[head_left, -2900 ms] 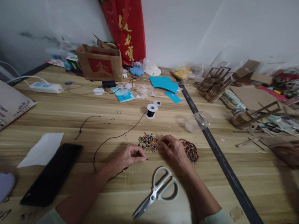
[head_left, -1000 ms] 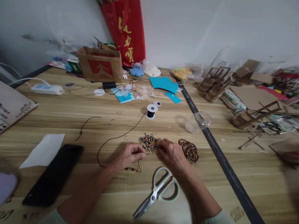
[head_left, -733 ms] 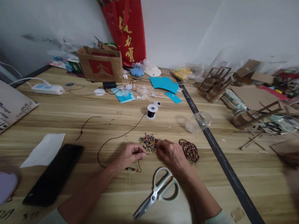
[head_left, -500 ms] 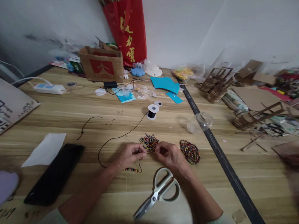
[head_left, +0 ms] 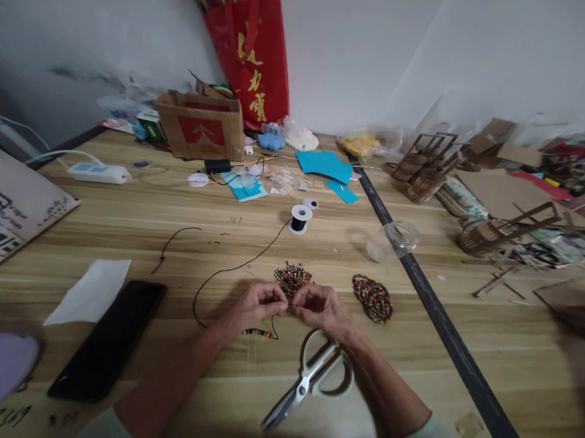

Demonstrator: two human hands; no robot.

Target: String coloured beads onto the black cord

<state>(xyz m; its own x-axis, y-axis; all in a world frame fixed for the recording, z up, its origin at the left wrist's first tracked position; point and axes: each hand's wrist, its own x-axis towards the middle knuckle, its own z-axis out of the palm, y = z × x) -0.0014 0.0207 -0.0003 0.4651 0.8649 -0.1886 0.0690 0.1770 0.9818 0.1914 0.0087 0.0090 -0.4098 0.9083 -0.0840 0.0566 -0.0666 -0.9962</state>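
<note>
My left hand (head_left: 262,304) pinches the end of a black cord (head_left: 196,291), which runs back to a white spool (head_left: 299,221). Threaded beads (head_left: 257,333) in several colours hang on the cord below that hand. Close by, my right hand (head_left: 318,304) has thumb and forefinger pressed together at the cord's tip; whatever they hold is too small to make out. A pile of loose coloured beads (head_left: 293,276) lies just beyond both hands. To the right rests a coiled bead string (head_left: 372,299). Scissors (head_left: 304,382) lie partly open in front of my right wrist.
A black phone (head_left: 107,340) and white paper (head_left: 90,292) lie at left. A clear plastic container (head_left: 393,241) sits right of the spool. Small bamboo baskets (head_left: 423,166), a cardboard box (head_left: 199,126) and a red bag (head_left: 254,60) stand farther back. Another person's hand (head_left: 575,304) is at far right.
My right hand has moved left from the bead pile to meet my left hand's fingertips. The left hand keeps its pinch on the cord.
</note>
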